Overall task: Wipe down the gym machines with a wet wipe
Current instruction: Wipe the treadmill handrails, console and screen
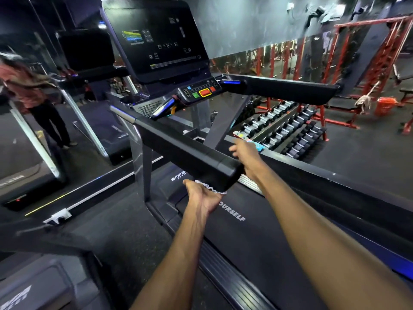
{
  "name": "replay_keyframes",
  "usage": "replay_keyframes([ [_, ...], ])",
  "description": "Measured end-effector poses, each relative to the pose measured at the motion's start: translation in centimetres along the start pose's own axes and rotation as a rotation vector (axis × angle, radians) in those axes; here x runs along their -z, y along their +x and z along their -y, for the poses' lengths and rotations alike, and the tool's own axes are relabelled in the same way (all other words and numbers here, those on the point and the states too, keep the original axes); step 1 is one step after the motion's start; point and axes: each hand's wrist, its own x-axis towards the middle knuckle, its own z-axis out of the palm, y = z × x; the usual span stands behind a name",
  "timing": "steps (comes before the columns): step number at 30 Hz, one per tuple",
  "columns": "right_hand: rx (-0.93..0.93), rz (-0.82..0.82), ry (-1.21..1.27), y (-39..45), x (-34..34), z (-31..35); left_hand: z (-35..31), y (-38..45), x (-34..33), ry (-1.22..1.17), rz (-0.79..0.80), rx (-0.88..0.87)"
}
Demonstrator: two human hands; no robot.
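A black treadmill stands in front of me, and its left handrail [190, 151] runs toward me. My left hand [202, 196] is under the handrail's near end, palm up, holding a crumpled white wet wipe [211, 189] against its underside; the fingertips are hidden behind the rail. My right hand [244, 153] reaches forward over the treadmill's right side rail [312, 168] and grips a small colourful packet [251, 140]. The treadmill belt [257, 233] lies below both arms.
The console screen [156, 39] and button panel [201, 91] are ahead, with the right handrail [290, 88] beyond. A dumbbell rack [288, 128], red frames [380, 59] and an orange bucket [385, 105] stand to the right. A mirror on the left shows a person [33, 92].
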Motion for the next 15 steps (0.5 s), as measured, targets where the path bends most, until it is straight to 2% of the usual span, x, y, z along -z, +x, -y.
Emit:
replay_keyframes([
  [2, 0.156, 0.163, -0.318, 0.4, -1.2, 2.1, -0.2, 0.6, -0.2, -0.041, -0.053, -0.064],
  [5, 0.301, 0.376, -0.862, -0.5, -3.3, 2.8, 0.2, 0.9, -0.4, 0.022, -0.072, -0.039],
  [7, 0.330, 0.403, -1.059, -1.0, -3.8, 2.7, -0.8, 0.6, -0.5, 0.014, -0.070, -0.026],
  [11, 0.418, 0.330, -1.149, -1.2, -3.9, 2.4, -2.0, 1.8, -0.6, -0.088, -0.099, -0.100],
  [15, 0.480, 0.311, -1.204, -0.8, -4.9, 2.6, -1.2, 1.3, -0.5, 0.033, -0.063, -0.047],
])
